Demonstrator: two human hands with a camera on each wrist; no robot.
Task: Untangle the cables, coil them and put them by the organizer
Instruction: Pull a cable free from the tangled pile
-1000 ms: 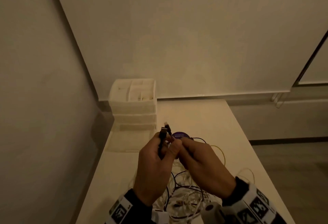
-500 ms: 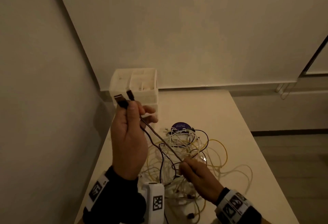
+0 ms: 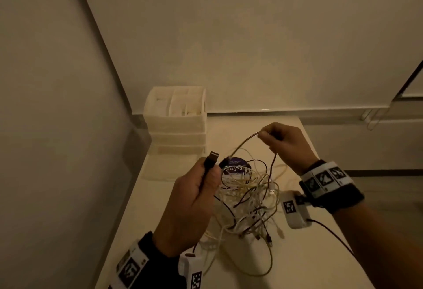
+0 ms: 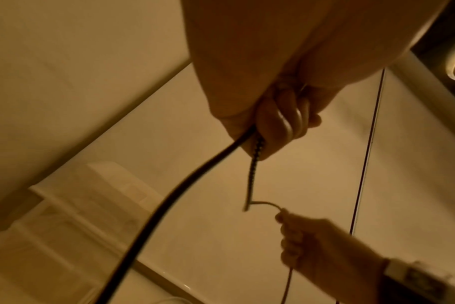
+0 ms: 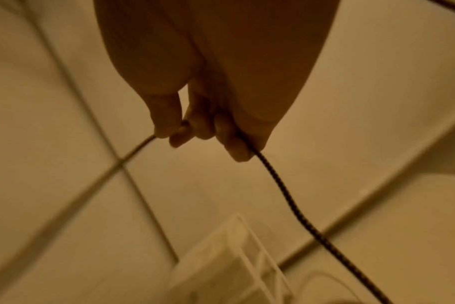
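Note:
A tangle of white, yellow and dark cables (image 3: 249, 199) lies on the white table (image 3: 309, 254). My left hand (image 3: 194, 199) is raised over its left side and grips the two plug ends of a dark braided cable (image 3: 242, 145), the USB plug (image 3: 211, 159) sticking up. That braided cable (image 4: 255, 164) runs from the left hand (image 4: 275, 123) to my right hand (image 4: 307, 238). My right hand (image 3: 283, 142) is held high to the right and pinches the braided cable (image 5: 281, 181) between thumb and fingers (image 5: 237, 142); the rest hangs down into the tangle.
A white drawer organizer (image 3: 177, 119) with open top compartments stands in the back left corner against the wall. A round purple-labelled object (image 3: 235, 167) lies under the tangle's far edge. The table's right edge drops to the floor.
My right hand rose from the tangle and moved up and to the right, drawing the braided cable out. My left hand came down and to the right with the plugs.

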